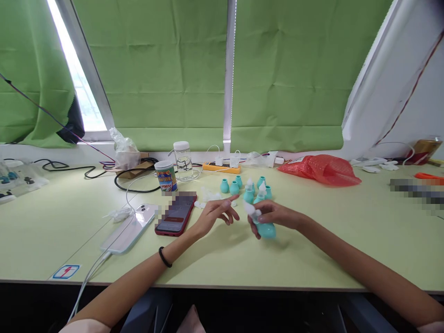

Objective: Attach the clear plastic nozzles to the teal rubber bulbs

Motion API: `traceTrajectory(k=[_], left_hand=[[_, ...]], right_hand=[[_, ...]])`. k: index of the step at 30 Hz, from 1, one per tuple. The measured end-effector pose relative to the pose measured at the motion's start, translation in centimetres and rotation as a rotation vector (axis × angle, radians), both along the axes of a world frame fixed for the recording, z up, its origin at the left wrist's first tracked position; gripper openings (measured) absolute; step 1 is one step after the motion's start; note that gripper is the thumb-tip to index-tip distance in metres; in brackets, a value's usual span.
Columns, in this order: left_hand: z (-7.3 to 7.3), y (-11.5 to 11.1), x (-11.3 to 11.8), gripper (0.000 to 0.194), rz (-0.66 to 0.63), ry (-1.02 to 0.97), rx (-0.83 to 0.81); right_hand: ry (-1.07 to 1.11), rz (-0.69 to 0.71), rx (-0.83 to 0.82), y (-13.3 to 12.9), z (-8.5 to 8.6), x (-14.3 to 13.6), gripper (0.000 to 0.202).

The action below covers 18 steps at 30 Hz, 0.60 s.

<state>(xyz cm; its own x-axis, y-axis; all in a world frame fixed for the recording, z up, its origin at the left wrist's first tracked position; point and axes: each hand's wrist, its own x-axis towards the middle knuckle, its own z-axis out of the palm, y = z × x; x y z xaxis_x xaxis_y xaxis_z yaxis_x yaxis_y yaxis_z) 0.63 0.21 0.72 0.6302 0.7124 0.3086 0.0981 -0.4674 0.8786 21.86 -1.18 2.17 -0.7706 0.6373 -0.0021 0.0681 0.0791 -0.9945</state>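
My right hand (274, 215) is closed around a teal squeeze bulb (266, 230) with a clear-white nozzle (250, 210) on its neck, tilted to the left above the table. My left hand (219, 212) hovers to its left with the index finger stretched out and the others loosely bent, and I see nothing in it. Just beyond the hands stand several teal bulbs without nozzles (235, 187). Two nearby bulbs carry nozzles, one being this upright bulb (249, 195). Small whitish pieces (210, 195) lie beyond my left hand; their exact shape is too small to make out.
Left of my left hand lie a phone in a red case (176, 213) and a pale phone (132, 229) with a cable. Behind are a printed canister (165, 176), a clear jar (183, 162), an orange power strip (222, 168) and a red plastic bag (321, 170). The table's front edge (243, 287) runs below.
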Motion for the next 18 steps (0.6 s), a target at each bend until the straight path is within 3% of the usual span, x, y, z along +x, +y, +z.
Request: traceTrajectory(k=[4, 7, 11, 13, 15, 18], left_hand=[[0.3, 0.5, -0.7, 0.038, 0.401, 0.466, 0.569], [0.4, 1.5, -1.3, 0.031, 0.556, 0.832, 0.738], [0.3, 2.4, -1.6, 0.028, 0.589, 1.038, 0.734], [0.1, 2.6, -1.6, 0.028, 0.570, 1.059, 0.739], [-0.1, 2.7, -1.5, 0.028, 0.547, 1.059, 0.760], [-0.3, 2.7, -1.5, 0.028, 0.499, 1.066, 0.774]], right_hand=[[-0.153, -0.068, 0.225, 0.5, 2.7, 3.3, 0.026], [-0.233, -0.332, 0.401, 0.8, 4.1, 5.5, 0.025], [-0.369, -0.848, 0.585, 2.1, 4.3, 7.5, 0.025], [-0.521, -1.028, 0.664, 3.1, 3.7, 8.4, 0.025], [-0.658, -1.107, 0.694, 4.1, 3.1, 9.2, 0.022], [-0.735, -1.084, 0.705, 5.4, 2.4, 10.2, 0.016]])
